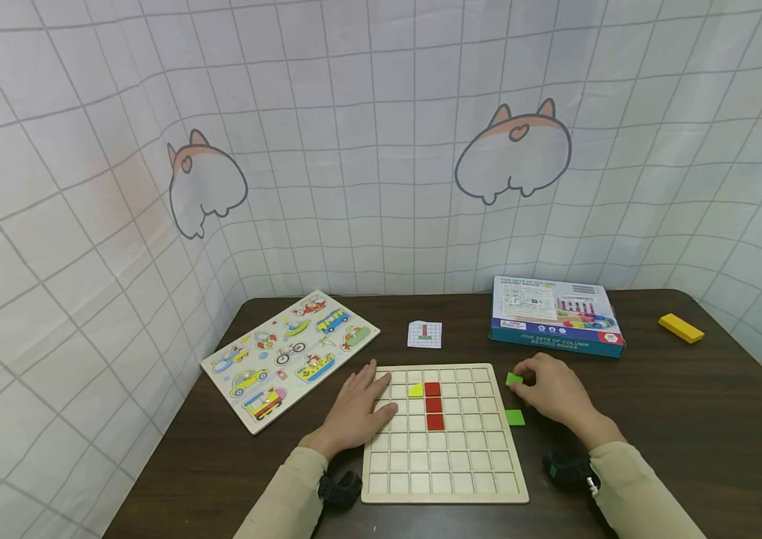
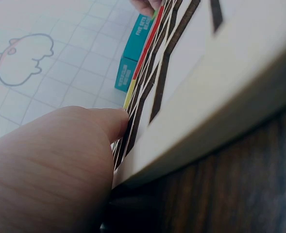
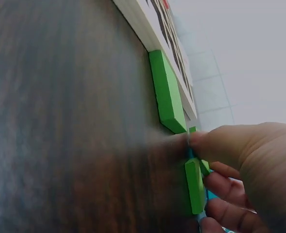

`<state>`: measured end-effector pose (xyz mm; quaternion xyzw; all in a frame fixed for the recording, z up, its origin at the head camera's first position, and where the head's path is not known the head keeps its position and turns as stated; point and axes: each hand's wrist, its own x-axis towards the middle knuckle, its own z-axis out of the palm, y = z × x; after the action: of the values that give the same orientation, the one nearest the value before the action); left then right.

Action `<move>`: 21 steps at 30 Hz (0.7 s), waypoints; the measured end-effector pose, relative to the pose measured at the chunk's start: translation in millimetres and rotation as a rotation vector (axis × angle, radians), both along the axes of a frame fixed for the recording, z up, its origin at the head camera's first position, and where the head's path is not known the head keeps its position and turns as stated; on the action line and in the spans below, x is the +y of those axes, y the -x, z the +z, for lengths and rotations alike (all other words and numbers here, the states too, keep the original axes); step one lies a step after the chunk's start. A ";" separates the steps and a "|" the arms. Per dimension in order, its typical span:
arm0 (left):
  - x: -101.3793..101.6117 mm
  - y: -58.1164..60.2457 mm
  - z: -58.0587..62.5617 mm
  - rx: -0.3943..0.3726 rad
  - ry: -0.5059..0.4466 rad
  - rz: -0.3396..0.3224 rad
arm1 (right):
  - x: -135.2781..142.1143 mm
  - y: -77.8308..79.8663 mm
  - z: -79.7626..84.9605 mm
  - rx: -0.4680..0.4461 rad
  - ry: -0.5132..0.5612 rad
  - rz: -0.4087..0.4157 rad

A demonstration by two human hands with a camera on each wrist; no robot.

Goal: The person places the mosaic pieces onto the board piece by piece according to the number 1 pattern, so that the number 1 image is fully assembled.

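A wooden grid board (image 1: pixel 444 464) lies in front of me on the dark table. Three red squares (image 1: pixel 433 405) fill a column in it, with a yellow piece (image 1: pixel 415 390) beside the top one. My left hand (image 1: pixel 362 404) rests flat on the board's left edge, fingers straight; in the left wrist view its thumb (image 2: pixel 104 124) touches the board (image 2: pixel 220 87). My right hand (image 1: pixel 531 380) is just right of the board and pinches a small green piece (image 1: pixel 513 379) (image 3: pixel 195 184) standing on the table. A second green piece (image 1: pixel 515 418) (image 3: pixel 168 92) lies flat by the board's right edge.
A small pattern card (image 1: pixel 424 334) lies behind the board. A vehicle peg puzzle (image 1: pixel 290 355) sits at the left, a blue toy box (image 1: pixel 556 314) at the back right, and a yellow block (image 1: pixel 680 328) at the far right. A gridded curtain closes the back and sides.
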<state>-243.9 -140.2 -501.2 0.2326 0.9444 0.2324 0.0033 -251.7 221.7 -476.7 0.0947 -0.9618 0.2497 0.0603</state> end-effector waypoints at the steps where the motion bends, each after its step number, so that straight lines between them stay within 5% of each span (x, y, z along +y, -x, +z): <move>1: 0.0 -0.1 0.0 -0.002 0.000 0.001 | 0.1 0.7 -0.5 0.010 0.001 -0.002; 21: 0.6 0.7 -0.3 -0.004 -0.006 0.009 | -4.3 0.9 1.9 0.057 0.034 -0.006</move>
<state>-244.6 -139.6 -501.4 0.2280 0.9447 0.2356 0.0038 -252.7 217.4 -474.8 0.0978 -0.9556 0.2630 0.0900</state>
